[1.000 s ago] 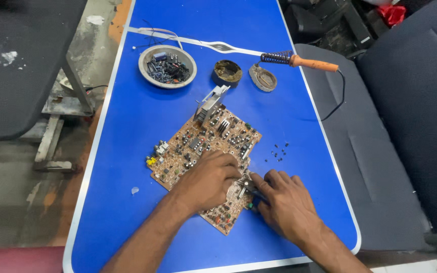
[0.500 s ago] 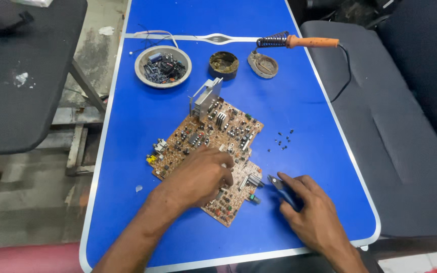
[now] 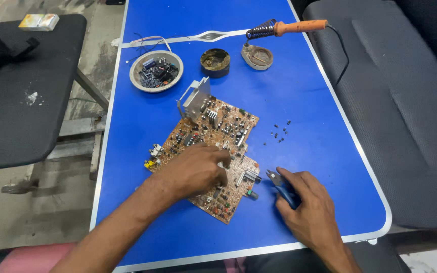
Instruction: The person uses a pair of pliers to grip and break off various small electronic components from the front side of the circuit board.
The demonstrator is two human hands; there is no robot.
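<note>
A brown circuit board crowded with small parts and a metal heat sink lies on the blue table. My left hand rests flat on the board's near half, pressing it down. My right hand lies on the table just right of the board, gripping blue-handled cutters whose jaws point toward the board's edge. Several tiny dark parts are scattered on the table right of the board.
A round dish of loose components stands at the back left. A dark tin, a soldering stand base and an orange-handled soldering iron lie behind. A black table is left, a grey seat right.
My right hand with the cutters has drawn back from the board to the table beside it. My left hand stays on the board. The camera view has shifted closer.
</note>
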